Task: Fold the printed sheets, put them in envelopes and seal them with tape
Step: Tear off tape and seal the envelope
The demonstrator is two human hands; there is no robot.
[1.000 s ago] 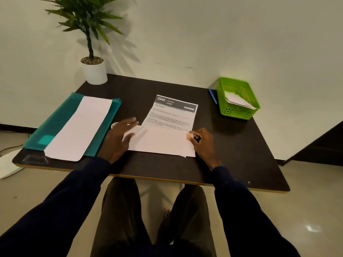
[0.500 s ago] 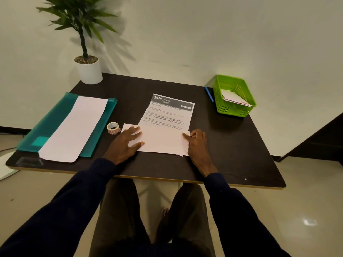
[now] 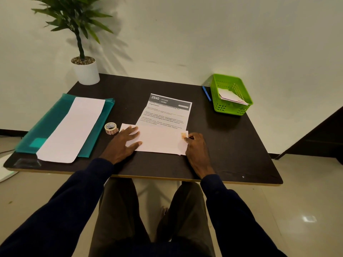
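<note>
- Pressing down with the left hand [image 3: 122, 143], palm and straight, spread fingers lying flat on the left end of the white envelope [image 3: 159, 141], gripping nothing.
- Working with the right hand [image 3: 196, 149] at the right end of the same envelope, with bent fingertips touching a small orange piece of tape [image 3: 183, 135]; not possible to tell whether pinching the edge or only rubbing the tape down.
- Holding the envelope in this way across the near middle of the bench [image 3: 232, 145], over the near edge of a printed sheet [image 3: 167, 112] lying open and unfolded just behind.
- Doing, by judgement, the sealing step for this envelope; not possible to see whether a folded sheet is inside.
- Leaving the tape roll [image 3: 110, 128] just beside the left corner of the envelope, near the left hand.
- Probably needing next a firm rub over the tape, then a lift of the envelope toward the green basket [image 3: 230, 108] at the far right, where what looks like finished envelopes are lying.
- After that, likely needing the open printed sheet folded, and a fresh envelope from the white stack [image 3: 74, 127] on the teal folder [image 3: 53, 115] at the left.
</note>
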